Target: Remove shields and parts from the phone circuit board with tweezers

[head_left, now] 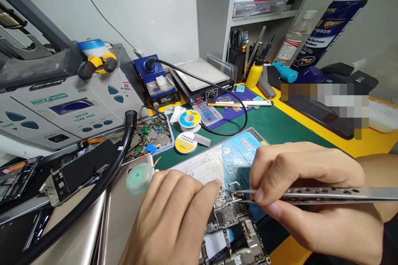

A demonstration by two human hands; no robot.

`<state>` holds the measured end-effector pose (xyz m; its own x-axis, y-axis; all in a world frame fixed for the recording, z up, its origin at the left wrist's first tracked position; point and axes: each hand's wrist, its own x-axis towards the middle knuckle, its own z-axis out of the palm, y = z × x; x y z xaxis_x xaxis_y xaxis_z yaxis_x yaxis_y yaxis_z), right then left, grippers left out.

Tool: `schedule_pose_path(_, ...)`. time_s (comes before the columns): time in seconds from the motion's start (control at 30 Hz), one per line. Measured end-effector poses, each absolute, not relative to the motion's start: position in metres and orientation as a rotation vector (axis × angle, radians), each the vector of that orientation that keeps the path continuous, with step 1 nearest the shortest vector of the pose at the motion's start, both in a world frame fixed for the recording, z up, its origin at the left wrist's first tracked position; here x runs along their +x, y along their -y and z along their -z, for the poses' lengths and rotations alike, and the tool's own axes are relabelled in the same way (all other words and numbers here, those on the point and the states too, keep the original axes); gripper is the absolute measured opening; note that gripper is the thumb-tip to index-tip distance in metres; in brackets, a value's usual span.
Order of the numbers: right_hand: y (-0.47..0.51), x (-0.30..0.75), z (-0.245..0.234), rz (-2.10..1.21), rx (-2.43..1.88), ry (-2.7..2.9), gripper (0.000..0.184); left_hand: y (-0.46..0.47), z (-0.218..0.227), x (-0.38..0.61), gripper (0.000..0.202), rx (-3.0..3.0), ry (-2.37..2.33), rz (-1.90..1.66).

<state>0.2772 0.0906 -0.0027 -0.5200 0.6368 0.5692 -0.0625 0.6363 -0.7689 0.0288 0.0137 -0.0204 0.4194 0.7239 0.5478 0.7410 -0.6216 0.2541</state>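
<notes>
At the lower middle, a phone circuit board (228, 215) lies over a white and blue sheet (239, 159). My left hand (174, 215) is bent round the board's left side, its fingertip near the top edge; the fingers' undersides are hidden. My right hand (311, 182) pinches a pair of metal tweezers (329, 193) with holes along its arms. The tweezer tips reach the upper part of the board, beside a small bent metal piece (234, 186). Whether the tips grip that piece is too small to tell.
A soldering station (77, 103) with a thick black hose (121, 149) stands at left. Behind my hands are a tray of circuit boards (171, 145), a solder spool (189, 120), a round tin (185, 143) and a heating plate (202, 72). A spray can (332, 29) stands at right.
</notes>
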Motion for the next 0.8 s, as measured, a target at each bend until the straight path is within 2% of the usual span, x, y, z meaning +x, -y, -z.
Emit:
schedule_pose_path(0.33, -0.0878, 0.2801, 0.0058, -0.928, -0.452, 1.956, 0.020, -0.0128, 0.0200, 0.0289, 0.035, -2.622, 1.344, 0.972)
schedule_pose_path(0.8, -0.0931, 0.2802, -0.0017, -0.982, -0.484, 1.974, 0.021, -0.0124, 0.0190, 0.0289, 0.045, -2.638, 1.355, 0.980)
